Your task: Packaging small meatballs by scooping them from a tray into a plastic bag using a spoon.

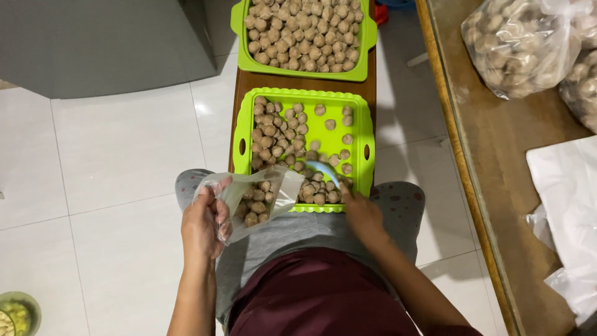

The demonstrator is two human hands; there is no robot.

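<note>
— What's the left hand (202,227) got, lower left of centre?
— Fingers clamped round the mouth of a clear plastic bag (252,200), part full of brown meatballs (256,205).
— And the right hand (360,214)?
— Just right of centre, closed on a pale blue scoop (323,171), its tip among the balls in the near green tray (367,134).
— Anything else?
— A fuller green tray (239,25) at the top, bagged meatballs (519,46) on the wooden table (497,186) upper right

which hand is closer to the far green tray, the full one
Right, narrowly. The right hand reaches over the near tray, just below the far tray. The left hand holds a bag back over the lap, slightly farther away.
</note>
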